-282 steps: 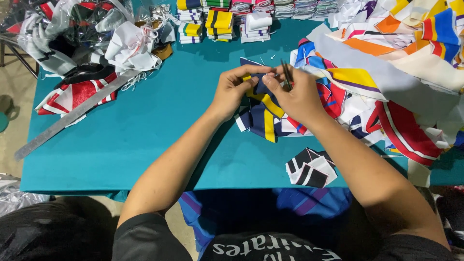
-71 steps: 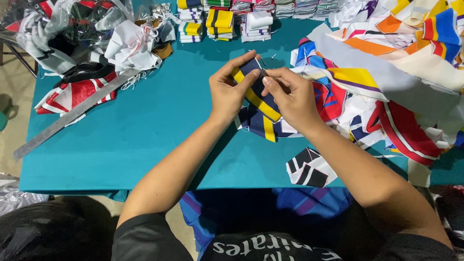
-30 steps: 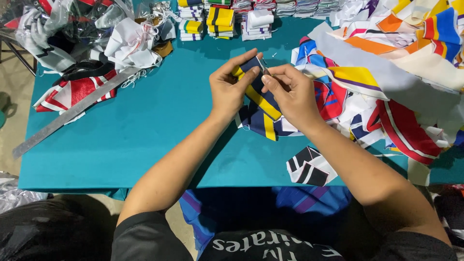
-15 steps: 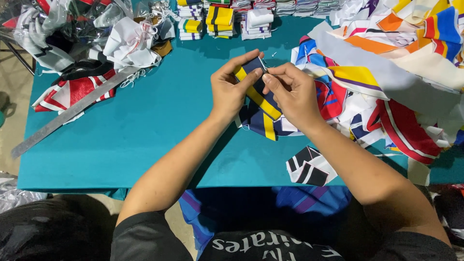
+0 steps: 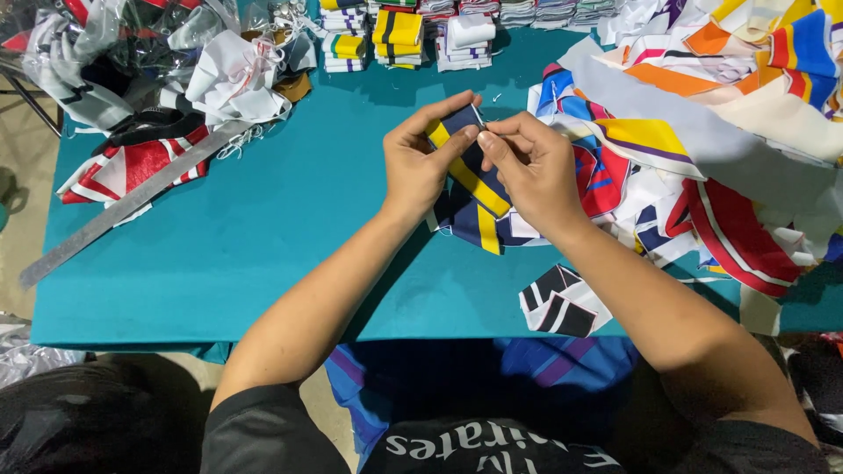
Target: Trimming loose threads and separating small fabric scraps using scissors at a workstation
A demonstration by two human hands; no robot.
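Head view, centre of the frame: the left hand [image 5: 421, 167] and right hand [image 5: 536, 171] both pinch a folded navy fabric strip with a yellow stripe [image 5: 464, 162], its long axis running diagonally toward the lower right.

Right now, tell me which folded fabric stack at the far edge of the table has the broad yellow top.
The middle stack: broad yellow top with a dark stripe. The left stack is smaller and mostly white; the right stack is white-topped.

Teal table [image 5: 263, 237]: fabric pieces [image 5: 702, 132], folded stacks [image 5: 395, 31], metal ruler [image 5: 123, 206].
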